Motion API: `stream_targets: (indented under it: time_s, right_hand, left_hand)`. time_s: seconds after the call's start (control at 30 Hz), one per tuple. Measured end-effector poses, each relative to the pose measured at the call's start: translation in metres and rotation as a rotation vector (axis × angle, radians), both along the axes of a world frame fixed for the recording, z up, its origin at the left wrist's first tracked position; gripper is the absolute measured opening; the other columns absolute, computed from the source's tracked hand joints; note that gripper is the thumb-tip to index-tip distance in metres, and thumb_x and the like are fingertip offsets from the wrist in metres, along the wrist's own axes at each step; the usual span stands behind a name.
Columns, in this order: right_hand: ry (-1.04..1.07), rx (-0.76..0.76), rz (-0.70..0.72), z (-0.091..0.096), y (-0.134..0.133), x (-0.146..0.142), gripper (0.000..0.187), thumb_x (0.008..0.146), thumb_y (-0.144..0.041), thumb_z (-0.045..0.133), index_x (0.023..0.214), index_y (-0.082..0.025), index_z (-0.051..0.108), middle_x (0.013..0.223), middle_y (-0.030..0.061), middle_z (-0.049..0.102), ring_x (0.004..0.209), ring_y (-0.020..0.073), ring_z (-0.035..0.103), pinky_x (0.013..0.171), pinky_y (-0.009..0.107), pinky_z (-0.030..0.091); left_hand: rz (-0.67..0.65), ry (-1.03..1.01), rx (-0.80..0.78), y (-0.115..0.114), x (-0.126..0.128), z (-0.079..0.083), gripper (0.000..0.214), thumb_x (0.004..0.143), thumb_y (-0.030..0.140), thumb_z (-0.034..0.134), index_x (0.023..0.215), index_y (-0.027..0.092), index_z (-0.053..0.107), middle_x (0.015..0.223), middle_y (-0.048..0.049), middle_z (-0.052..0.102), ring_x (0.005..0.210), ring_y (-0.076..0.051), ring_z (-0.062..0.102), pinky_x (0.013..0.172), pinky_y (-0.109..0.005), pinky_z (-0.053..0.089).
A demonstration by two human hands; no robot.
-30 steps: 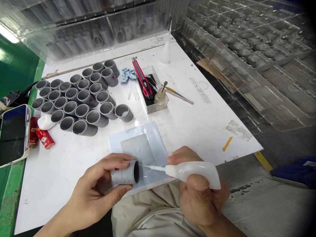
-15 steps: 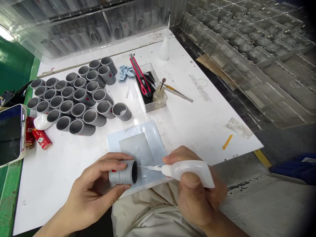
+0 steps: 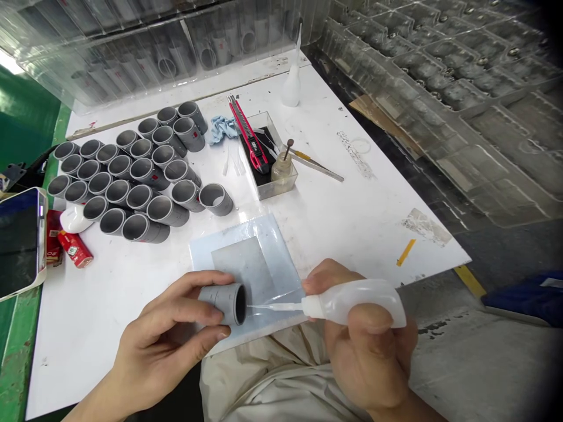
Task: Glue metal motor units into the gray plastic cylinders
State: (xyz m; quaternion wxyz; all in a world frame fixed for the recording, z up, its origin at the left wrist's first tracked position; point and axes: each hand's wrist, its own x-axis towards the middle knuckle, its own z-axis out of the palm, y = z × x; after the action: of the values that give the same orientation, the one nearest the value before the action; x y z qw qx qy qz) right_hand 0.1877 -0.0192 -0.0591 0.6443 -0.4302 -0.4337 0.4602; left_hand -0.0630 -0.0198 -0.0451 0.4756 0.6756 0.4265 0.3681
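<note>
A grey plastic cylinder (image 3: 222,302) lies on its side in my left hand (image 3: 162,334), its open end facing right. Fingers and thumb wrap round its left part. In my right hand (image 3: 369,346) is a white squeeze bottle (image 3: 352,302), thumb pressed on its side. The bottle's long thin nozzle points left, its tip close to the cylinder's open rim; whether they touch I cannot tell. Beneath both hands is a light blue sheet (image 3: 281,258) with a grey square pad (image 3: 241,261) on it.
Several grey cylinders (image 3: 160,208) stand in rows at the left. A clear tray (image 3: 275,190) holds a red utility knife (image 3: 250,138) and a small glass bottle (image 3: 281,168); tweezers (image 3: 321,169) lie alongside. Another squeeze bottle (image 3: 291,88) stands behind. A phone (image 3: 20,240) is at the left edge.
My right hand has drawn the squeeze bottle a little to the right. My left hand has turned the cylinder, so its red mark no longer shows.
</note>
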Motion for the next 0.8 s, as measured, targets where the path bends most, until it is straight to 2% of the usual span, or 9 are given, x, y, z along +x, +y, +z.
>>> stream_targets:
  time_s: [0.1, 0.2, 0.43, 0.63, 0.8]
  right_hand:
    - [-0.041, 0.071, -0.017, 0.0012, -0.0025, -0.0016, 0.024, 0.104, -0.039, 0.063, 0.107, -0.025, 0.082, 0.087, 0.0047, 0.074, 0.076, 0.0201, 0.064, 0.063, 0.036, 0.049]
    - [-0.088, 0.158, -0.018, -0.0016, -0.0043, -0.0029, 0.022, 0.103, -0.034, 0.064, 0.115, -0.025, 0.08, 0.093, 0.0061, 0.077, 0.083, 0.0223, 0.065, 0.064, 0.037, 0.05]
    - [-0.093, 0.061, 0.035, -0.005, -0.0011, -0.0031, 0.021, 0.102, -0.036, 0.063, 0.108, -0.027, 0.08, 0.087, 0.0048, 0.074, 0.081, 0.0217, 0.065, 0.062, 0.035, 0.048]
    - [-0.08, -0.013, 0.06, -0.0042, -0.0011, -0.0049, 0.022, 0.103, -0.038, 0.06, 0.105, -0.029, 0.081, 0.089, 0.0033, 0.075, 0.082, 0.0204, 0.066, 0.06, 0.032, 0.048]
    - [-0.066, -0.004, 0.053, -0.0053, 0.0, -0.0067, 0.018, 0.1, -0.036, 0.065, 0.102, -0.028, 0.082, 0.088, 0.0046, 0.076, 0.078, 0.0207, 0.066, 0.062, 0.033, 0.049]
  left_hand:
    - [0.072, -0.006, 0.01, -0.0021, 0.0011, -0.0019, 0.057, 0.091, -0.007, 0.072, 0.134, 0.029, 0.067, 0.137, -0.0071, 0.069, 0.131, -0.023, 0.066, 0.097, -0.027, 0.064]
    - [0.087, 0.037, 0.028, -0.003, 0.0015, -0.0041, 0.054, 0.091, -0.005, 0.074, 0.134, 0.028, 0.071, 0.138, -0.0079, 0.066, 0.131, -0.024, 0.066, 0.102, -0.027, 0.062]
    - [0.064, -0.013, -0.055, -0.0022, 0.0014, -0.0058, 0.045, 0.092, -0.003, 0.075, 0.121, 0.03, 0.07, 0.135, -0.0057, 0.069, 0.129, -0.021, 0.067, 0.099, -0.025, 0.063]
    - [0.059, -0.025, -0.059, -0.0016, 0.0018, -0.0058, 0.041, 0.094, -0.003, 0.072, 0.118, 0.03, 0.068, 0.134, -0.0045, 0.067, 0.126, -0.019, 0.069, 0.1, -0.023, 0.062]
    - [0.054, -0.017, -0.067, -0.0015, 0.0019, -0.0054, 0.04, 0.095, -0.003, 0.07, 0.117, 0.03, 0.068, 0.134, -0.0047, 0.066, 0.127, -0.02, 0.068, 0.1, -0.024, 0.061]
